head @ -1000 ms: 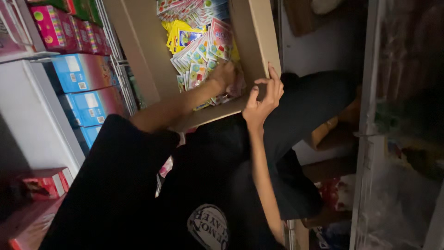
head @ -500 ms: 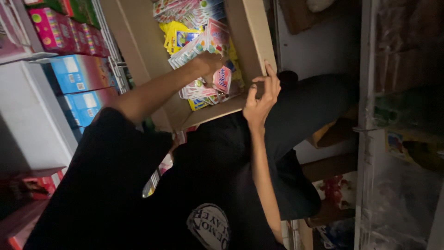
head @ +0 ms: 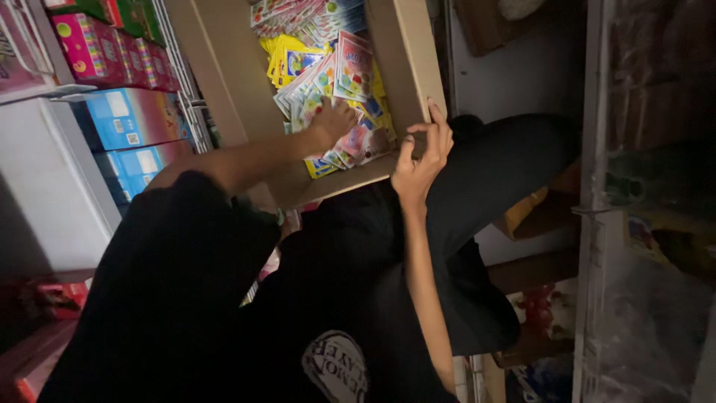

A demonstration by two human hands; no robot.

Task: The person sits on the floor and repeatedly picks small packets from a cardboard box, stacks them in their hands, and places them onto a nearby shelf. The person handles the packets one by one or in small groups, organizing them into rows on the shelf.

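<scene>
An open cardboard box (head: 406,60) sits in front of me, full of small colourful packets (head: 350,71): yellow, pink and white ones in loose stacks. My left hand (head: 332,119) reaches into the box from the left. Its fingers are dug in among the packets near the box's near wall and curl around a few of them. My right hand (head: 419,153) grips the box's near right corner, with the fingers over the rim and the thumb outside. My black shirt and my knee fill the lower part of the view.
On the left stands a white shelf (head: 56,179) with blue boxes (head: 130,116) and pink and green boxes (head: 89,45) stacked beside a wire rack. Red boxes (head: 45,298) lie at the lower left. A glass-fronted cabinet (head: 649,201) with a metal frame rises on the right.
My left hand lifted a bunch of packets half a second ago and has now come back down into the pile. My right hand has stayed on the box's corner.
</scene>
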